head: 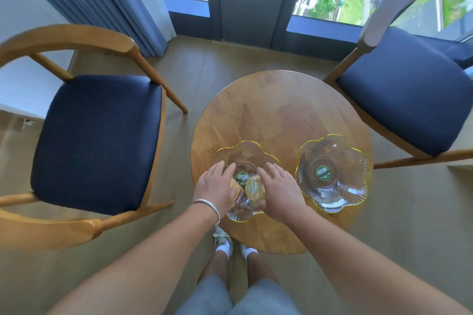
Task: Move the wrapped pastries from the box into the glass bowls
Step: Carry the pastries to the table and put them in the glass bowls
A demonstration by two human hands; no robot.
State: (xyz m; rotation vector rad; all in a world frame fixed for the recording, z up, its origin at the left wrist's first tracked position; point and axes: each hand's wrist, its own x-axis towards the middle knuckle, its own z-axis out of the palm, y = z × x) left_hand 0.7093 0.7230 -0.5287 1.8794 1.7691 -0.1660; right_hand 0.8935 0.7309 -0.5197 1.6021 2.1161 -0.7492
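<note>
Two flower-shaped glass bowls with yellow rims stand on a round wooden table (pixel 276 115). Both my hands are over the left bowl (pixel 243 151). My left hand (pixel 217 186), with a silver bracelet on the wrist, rests on a wrapped pastry (pixel 236 190) at the bowl's left side. My right hand (pixel 279 188) touches a second wrapped pastry (pixel 254 188) with fingers spread. A green round label shows between the hands. The right bowl (pixel 332 174) holds only a green label at its bottom. No box is in view.
A wooden armchair with a dark blue seat (pixel 97 140) stands left of the table, and a second one (pixel 409 89) at the right. Blue curtains and a window are behind. My legs and white shoes are below the table's near edge.
</note>
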